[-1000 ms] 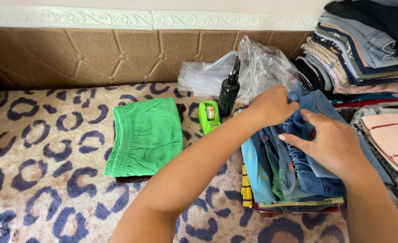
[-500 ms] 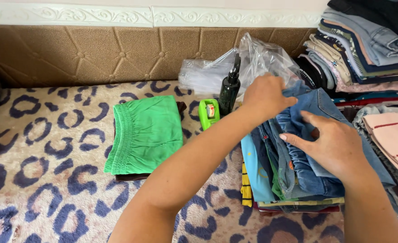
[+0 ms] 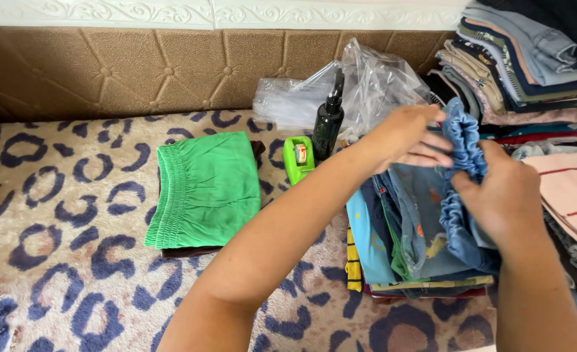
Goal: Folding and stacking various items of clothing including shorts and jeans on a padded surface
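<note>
My left hand [image 3: 405, 135] and my right hand [image 3: 500, 195] both grip a blue denim garment [image 3: 463, 146] by its gathered elastic waistband, lifted a little above a low pile of folded clothes [image 3: 405, 248]. That pile shows blue, green, yellow-striped and denim layers. A folded green garment [image 3: 203, 186] lies on a dark one to the left, away from both hands.
A green tape dispenser [image 3: 297, 158] and a dark spray bottle [image 3: 329, 120] stand behind the pile, by crumpled clear plastic bags [image 3: 373, 81]. A tall stack of folded clothes [image 3: 529, 58] fills the upper right, pink fabric [image 3: 568, 189] below it. Leopard-print bedding [image 3: 54, 228] covers the surface.
My hands came together on the denim garment's waistband and raised it off the pile; before, they were pressing and sorting the clothes lower down.
</note>
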